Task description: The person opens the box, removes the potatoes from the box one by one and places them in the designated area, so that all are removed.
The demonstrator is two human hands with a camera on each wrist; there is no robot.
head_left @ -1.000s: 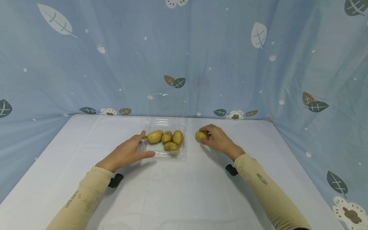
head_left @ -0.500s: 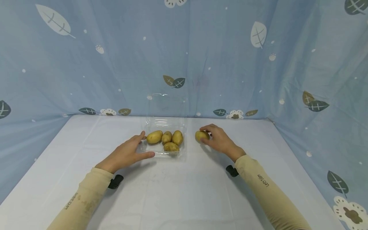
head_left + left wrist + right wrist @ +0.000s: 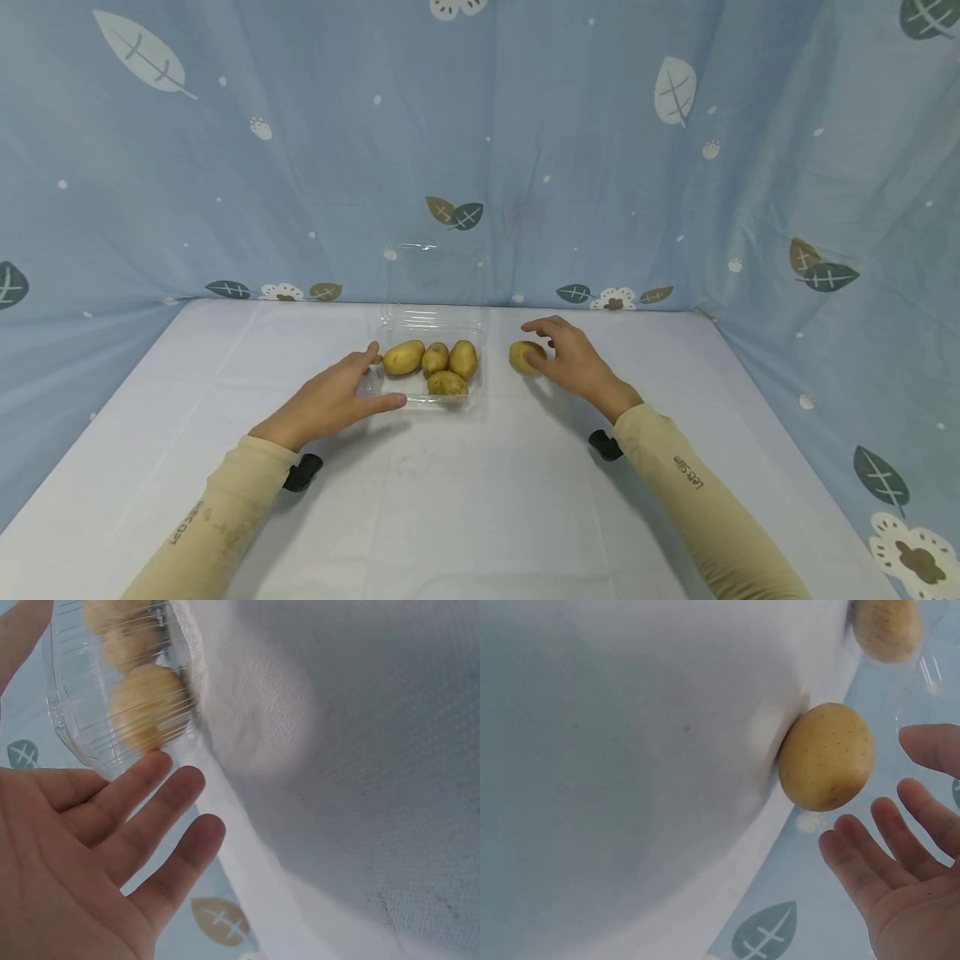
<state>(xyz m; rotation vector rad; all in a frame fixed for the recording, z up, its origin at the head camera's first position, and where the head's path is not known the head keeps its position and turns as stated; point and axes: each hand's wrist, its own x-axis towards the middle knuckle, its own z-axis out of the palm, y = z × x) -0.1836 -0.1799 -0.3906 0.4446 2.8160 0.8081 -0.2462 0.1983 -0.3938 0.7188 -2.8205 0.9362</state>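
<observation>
A clear plastic clamshell box (image 3: 476, 400) stands on the table with its lid raised at the back. Several yellow potatoes (image 3: 403, 357) lie in it. At the box's left front corner is my left hand (image 3: 330, 400), thumb along the front and fingers by the left side. Its fingers look straight in the left wrist view, at or near the box wall; contact is hard to tell. Right of the box a single potato (image 3: 826, 757) rests on the table. My right hand (image 3: 573, 364) is spread beside that potato, its fingers apart from it in the right wrist view.
The white-covered table (image 3: 480, 500) meets a blue leaf-print curtain (image 3: 600, 167) at the back and sides. A black wrist device (image 3: 302, 472) sits under the left forearm, and another black device (image 3: 604, 445) under the right.
My right hand's fingers have spread and lifted away from the single potato, which stays in place. The left hand has hardly moved.
</observation>
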